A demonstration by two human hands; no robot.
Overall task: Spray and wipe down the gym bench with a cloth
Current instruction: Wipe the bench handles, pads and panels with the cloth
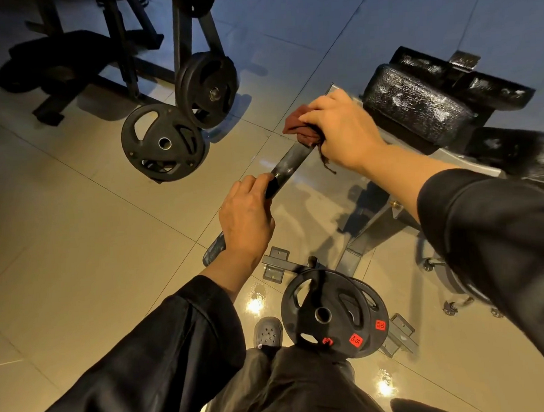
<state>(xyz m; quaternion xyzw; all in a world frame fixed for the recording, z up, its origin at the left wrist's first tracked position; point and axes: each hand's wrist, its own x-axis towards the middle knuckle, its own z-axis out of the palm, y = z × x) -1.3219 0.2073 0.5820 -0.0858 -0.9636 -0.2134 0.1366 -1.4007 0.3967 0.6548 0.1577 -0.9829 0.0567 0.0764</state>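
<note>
The tiled floor [77, 247] spreads pale and glossy under everything. The gym bench [423, 109], with its black cracked padding and grey frame, stands to the upper right, and I'll place the rest from it. A black bar [289, 164] reaches out from the bench's frame, slanting down and to the left toward the person. To the far left of the bench stands a dark rack [189, 37] with a weight plate [208, 89] hung on it and a second plate [163, 143] leaning against its foot. Below the bench, close to the person's legs, two more plates [330, 313] sit together on a peg, marked with red labels; a grey shoe [268, 333] shows just left of them.

The right hand [339, 130] is nearest the bench, its grip wrapped round a reddish-brown cloth [301, 127] bunched against the bar's upper end. The left hand [246, 219] is farther from the bench, its grip curled round the bar's lower part. Both arms wear black sleeves.
</note>
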